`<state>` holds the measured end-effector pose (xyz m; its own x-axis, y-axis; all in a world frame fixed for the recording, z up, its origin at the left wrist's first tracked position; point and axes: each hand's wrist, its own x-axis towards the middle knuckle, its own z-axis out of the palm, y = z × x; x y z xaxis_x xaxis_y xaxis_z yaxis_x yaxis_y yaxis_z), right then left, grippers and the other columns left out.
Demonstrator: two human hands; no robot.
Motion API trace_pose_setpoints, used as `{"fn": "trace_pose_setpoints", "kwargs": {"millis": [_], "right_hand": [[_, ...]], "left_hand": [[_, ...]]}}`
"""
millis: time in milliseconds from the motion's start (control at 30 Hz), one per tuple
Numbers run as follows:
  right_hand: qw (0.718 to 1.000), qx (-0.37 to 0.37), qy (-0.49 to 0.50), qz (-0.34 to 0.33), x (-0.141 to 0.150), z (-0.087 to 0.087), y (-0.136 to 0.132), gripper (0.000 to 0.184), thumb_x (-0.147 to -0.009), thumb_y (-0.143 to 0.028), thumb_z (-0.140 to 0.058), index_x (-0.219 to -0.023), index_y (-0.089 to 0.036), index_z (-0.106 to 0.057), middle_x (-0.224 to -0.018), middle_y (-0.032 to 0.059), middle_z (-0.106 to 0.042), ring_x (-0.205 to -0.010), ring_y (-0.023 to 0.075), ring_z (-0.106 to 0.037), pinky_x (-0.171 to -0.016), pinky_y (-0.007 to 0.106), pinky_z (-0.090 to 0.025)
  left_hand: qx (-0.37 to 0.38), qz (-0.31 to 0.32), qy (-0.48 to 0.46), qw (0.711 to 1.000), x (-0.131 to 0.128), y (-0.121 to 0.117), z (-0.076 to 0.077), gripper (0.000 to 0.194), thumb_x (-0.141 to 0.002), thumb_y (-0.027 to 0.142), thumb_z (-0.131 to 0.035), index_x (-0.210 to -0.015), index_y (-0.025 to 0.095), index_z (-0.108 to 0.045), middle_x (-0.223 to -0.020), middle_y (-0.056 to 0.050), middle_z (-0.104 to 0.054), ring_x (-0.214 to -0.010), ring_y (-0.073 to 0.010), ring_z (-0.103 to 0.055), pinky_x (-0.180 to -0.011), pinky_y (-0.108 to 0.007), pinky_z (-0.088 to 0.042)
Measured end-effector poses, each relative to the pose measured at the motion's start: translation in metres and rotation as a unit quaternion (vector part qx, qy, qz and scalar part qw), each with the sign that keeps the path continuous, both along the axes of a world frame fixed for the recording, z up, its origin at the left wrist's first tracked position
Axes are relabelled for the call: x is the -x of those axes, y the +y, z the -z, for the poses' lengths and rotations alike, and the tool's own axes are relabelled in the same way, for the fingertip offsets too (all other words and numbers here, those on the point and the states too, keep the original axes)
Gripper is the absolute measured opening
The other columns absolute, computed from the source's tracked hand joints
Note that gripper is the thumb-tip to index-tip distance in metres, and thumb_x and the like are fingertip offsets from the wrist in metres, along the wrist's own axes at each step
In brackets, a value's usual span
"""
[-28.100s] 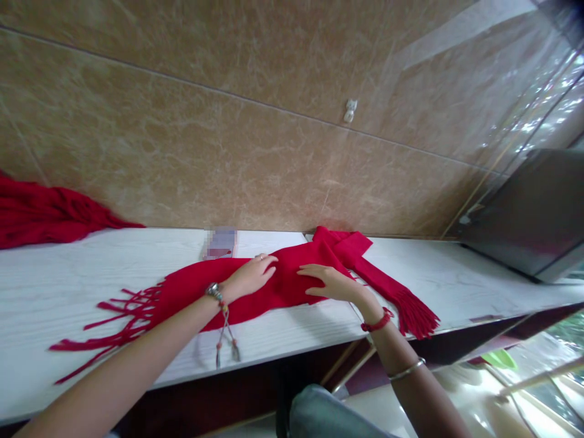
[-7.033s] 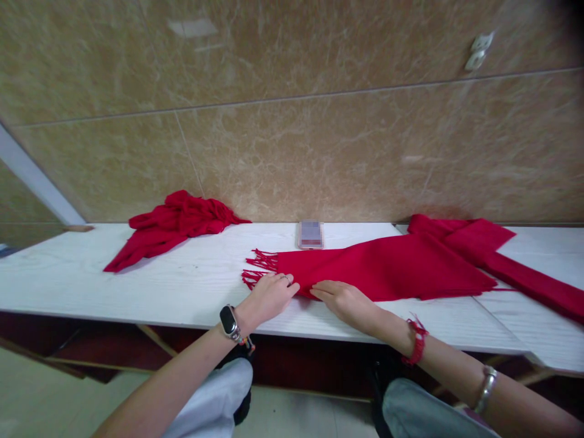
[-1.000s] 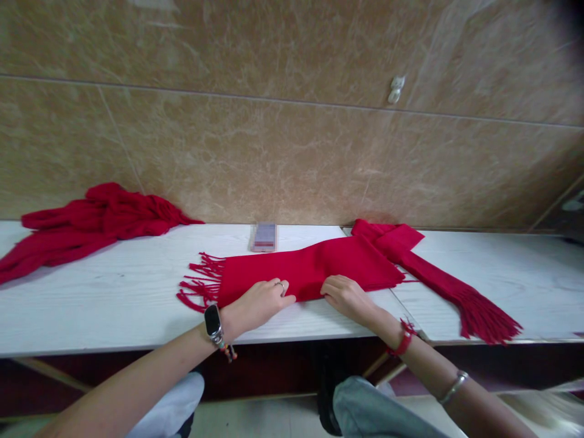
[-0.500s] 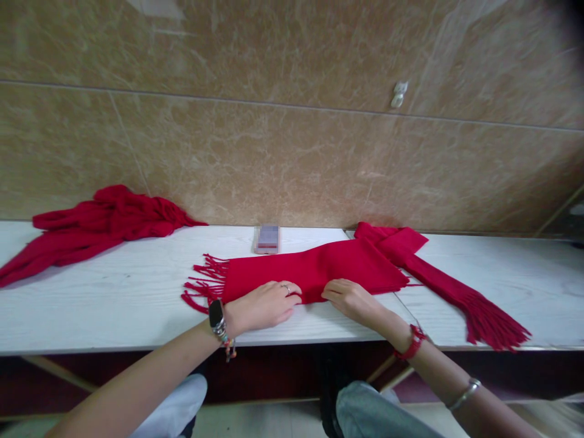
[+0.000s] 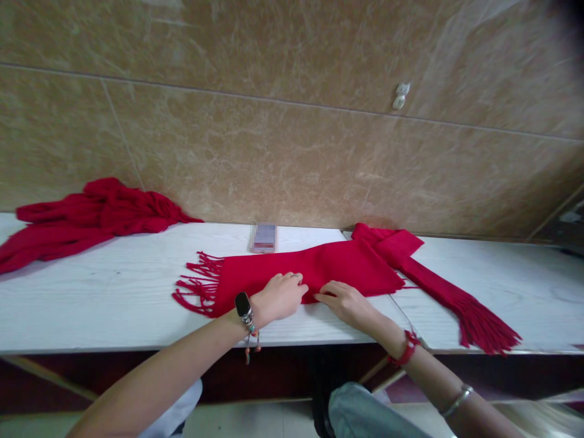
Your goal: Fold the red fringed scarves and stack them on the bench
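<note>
A red fringed scarf [image 5: 337, 261] lies spread in a folded band, its fringe pointing left. My left hand [image 5: 280, 297], with a watch and beaded bracelet at the wrist, rests on the scarf near its front edge. Its fingers are curled down and closed on the cloth, the tips partly hidden. Just to the right, my right hand [image 5: 344, 302] pinches the same front edge between thumb and fingers. The scarf's other end [image 5: 433, 286] runs off to the right, with its fringe close to the table's front edge.
A crumpled red cloth [image 5: 100, 213] lies at the left against the tiled wall [image 5: 274, 164]. Behind the scarf is a phone [image 5: 263, 237] on the white table [image 5: 128, 298]. A small white figure-shaped hook [image 5: 401, 96] is fixed to the wall.
My left hand has shifted slightly right and away from me, its fingers more curled, and is closer to my right hand. The right hand has barely moved; the view has shifted a little.
</note>
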<state>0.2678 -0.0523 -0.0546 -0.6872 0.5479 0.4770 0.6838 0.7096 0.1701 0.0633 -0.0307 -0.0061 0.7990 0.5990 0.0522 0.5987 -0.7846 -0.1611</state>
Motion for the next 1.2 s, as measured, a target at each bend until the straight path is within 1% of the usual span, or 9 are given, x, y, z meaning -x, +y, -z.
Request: {"fn": "trace_pose_setpoints", "kwargs": {"millis": [133, 300, 433, 500, 600, 700, 767, 1000, 1200], "right_hand": [[1.0, -0.004, 0.007, 0.002, 0.0, 0.001, 0.0, 0.021, -0.088, -0.015, -0.046, -0.09, -0.016, -0.067, -0.076, 0.0062, -0.06, -0.069, 0.0155, -0.054, -0.062, 0.027, -0.046], [1.0, -0.001, 0.019, -0.004, -0.001, 0.004, 0.002, 0.024, -0.089, -0.014, -0.044, -0.094, -0.015, -0.067, -0.076, 0.0065, -0.061, -0.069, 0.0154, -0.054, -0.062, 0.026, -0.047], [1.0, -0.001, 0.024, -0.002, 0.0, 0.002, 0.001, 0.023, -0.089, -0.015, -0.044, -0.094, -0.016, -0.067, -0.075, 0.0064, -0.06, -0.068, 0.0156, -0.054, -0.061, 0.026, -0.047], [1.0, -0.001, 0.024, 0.0, 0.001, 0.0, -0.001, 0.023, -0.088, -0.014, -0.045, -0.093, -0.016, -0.067, -0.074, 0.0064, -0.06, -0.068, 0.0155, -0.055, -0.06, 0.026, -0.046], [1.0, 0.004, 0.018, 0.005, 0.003, -0.003, -0.002, 0.024, -0.088, -0.013, -0.044, -0.091, -0.016, -0.067, -0.073, 0.0062, -0.06, -0.067, 0.0152, -0.055, -0.06, 0.026, -0.046], [1.0, 0.003, 0.016, 0.002, 0.003, -0.003, -0.002, 0.024, -0.088, -0.013, -0.043, -0.089, -0.016, -0.067, -0.073, 0.006, -0.06, -0.066, 0.0154, -0.054, -0.06, 0.026, -0.046], [1.0, 0.002, 0.017, 0.001, 0.003, -0.002, -0.001, 0.024, -0.088, -0.013, -0.044, -0.089, -0.016, -0.067, -0.072, 0.0058, -0.059, -0.066, 0.0153, -0.053, -0.06, 0.026, -0.046], [1.0, -0.001, 0.016, 0.007, 0.002, 0.0, -0.001, 0.022, -0.088, -0.013, -0.045, -0.091, -0.016, -0.067, -0.073, 0.0062, -0.059, -0.067, 0.0157, -0.053, -0.06, 0.026, -0.046], [1.0, 0.004, 0.018, 0.009, 0.002, -0.001, -0.002, 0.023, -0.088, -0.012, -0.045, -0.093, -0.016, -0.067, -0.073, 0.0057, -0.059, -0.067, 0.015, -0.053, -0.06, 0.025, -0.045]], "left_hand": [[0.045, 0.007, -0.019, 0.999, 0.001, 0.002, 0.006, 0.036, -0.089, 0.015, -0.037, -0.123, 0.02, -0.049, -0.125, -0.01, -0.05, -0.108, -0.0251, -0.05, -0.082, -0.04, -0.047], [0.062, -0.224, -0.006, 0.973, 0.014, 0.022, 0.016, 0.047, -0.089, 0.037, -0.035, -0.133, 0.02, -0.04, -0.138, -0.02, -0.035, -0.115, -0.0467, -0.04, -0.072, -0.063, -0.042], [0.012, -0.394, 0.023, 0.919, 0.024, 0.038, 0.02, 0.051, -0.087, 0.033, -0.035, -0.128, 0.006, -0.045, -0.128, -0.032, -0.042, -0.11, -0.0527, -0.042, -0.069, -0.072, -0.033], [-0.026, -0.379, 0.031, 0.924, 0.025, 0.037, 0.019, 0.045, -0.086, 0.026, -0.037, -0.12, 0.001, -0.052, -0.122, -0.033, -0.047, -0.112, -0.0504, -0.042, -0.075, -0.07, -0.032], [-0.044, -0.202, -0.01, 0.978, 0.016, 0.031, 0.016, 0.041, -0.087, 0.025, -0.038, -0.123, 0.01, -0.051, -0.133, -0.022, -0.042, -0.124, -0.0411, -0.033, -0.089, -0.061, -0.032], [0.034, -0.019, -0.024, 0.999, 0.003, 0.03, 0.018, 0.043, -0.092, 0.028, -0.032, -0.134, 0.024, -0.037, -0.145, -0.007, -0.029, -0.132, -0.0288, -0.022, -0.1, -0.051, -0.028], [0.096, 0.017, -0.01, 0.995, -0.001, 0.036, 0.021, 0.044, -0.094, 0.031, -0.026, -0.138, 0.028, -0.029, -0.146, -0.003, -0.025, -0.134, -0.025, -0.019, -0.102, -0.049, -0.025], [0.115, -0.17, -0.016, 0.979, 0.032, 0.068, 0.027, 0.051, -0.093, 0.038, -0.025, -0.14, 0.021, -0.025, -0.147, -0.011, -0.017, -0.134, -0.0295, -0.017, -0.101, -0.051, -0.024], [0.053, -0.269, -0.033, 0.961, 0.068, 0.057, 0.034, 0.056, -0.092, 0.042, -0.022, -0.139, 0.013, -0.028, -0.145, -0.014, -0.022, -0.133, -0.0299, -0.02, -0.102, -0.048, -0.023]]}}
